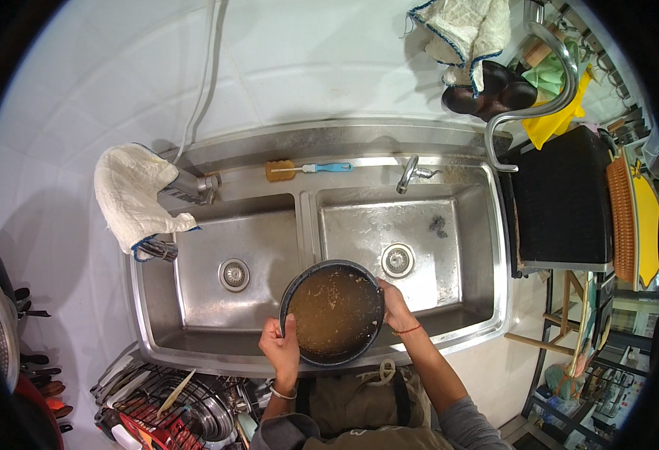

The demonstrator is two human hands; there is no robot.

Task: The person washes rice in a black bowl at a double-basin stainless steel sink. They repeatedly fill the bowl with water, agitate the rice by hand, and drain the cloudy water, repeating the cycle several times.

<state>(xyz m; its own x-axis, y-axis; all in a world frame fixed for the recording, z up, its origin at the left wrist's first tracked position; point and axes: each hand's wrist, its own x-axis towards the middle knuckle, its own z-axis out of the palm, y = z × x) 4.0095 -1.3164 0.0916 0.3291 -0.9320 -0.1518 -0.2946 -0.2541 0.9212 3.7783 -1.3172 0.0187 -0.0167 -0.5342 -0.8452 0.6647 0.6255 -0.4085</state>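
Observation:
My left hand (282,343) grips the left side of a round dark pot (333,360), its thumb over the rim. My right hand (396,308) holds the pot's right side. Cloudy brown liquid with pale floating bits (335,309) fills part of the pot. The pot is held above the near edge of a double-bowl stainless steel sink (306,236), in front of the divider. A drain strainer (234,275) shows in the left bowl and another (398,260) in the right bowl, where a small dark scrap (437,226) also lies.
A short metal tap (408,174) stands behind the right bowl. A blue-handled brush (327,167) lies on the back ledge. One white cloth (132,194) hangs at the left, another (464,34) at the upper right. A dish rack (160,394) stands at the lower left.

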